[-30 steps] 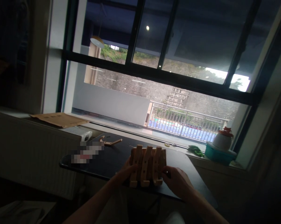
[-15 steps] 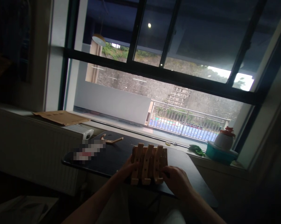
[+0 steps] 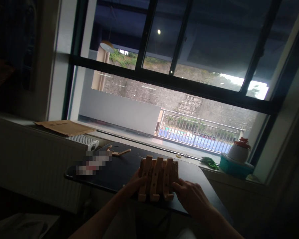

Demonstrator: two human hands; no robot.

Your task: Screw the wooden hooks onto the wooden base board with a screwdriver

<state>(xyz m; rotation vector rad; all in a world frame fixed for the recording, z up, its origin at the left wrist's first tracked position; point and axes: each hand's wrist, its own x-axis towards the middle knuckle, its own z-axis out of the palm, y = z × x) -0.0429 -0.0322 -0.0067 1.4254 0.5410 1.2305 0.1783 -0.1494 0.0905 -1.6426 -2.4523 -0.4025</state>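
Observation:
A light wooden rack with three hook-shaped pegs point(image 3: 157, 176) stands on a small dark table point(image 3: 114, 171) before a window. My left hand point(image 3: 135, 184) grips the rack's left side, fingers curled against the leftmost peg. My right hand point(image 3: 189, 196) is closed on the rack's lower right corner beside the rightmost peg. A loose wooden hook piece point(image 3: 117, 152) lies at the table's far left edge.
A blurred-out item point(image 3: 94, 162) lies on the table's left part. On the sill are a white device point(image 3: 83, 140), brown cardboard point(image 3: 65, 127), a green object point(image 3: 208, 162) and a teal tub with a white lidded pot point(image 3: 236, 159). A white radiator panel point(image 3: 32, 159) runs on the left.
Both hands stay on the rack. My right hand has shifted slightly along the rack's right corner; the view wobbled a little.

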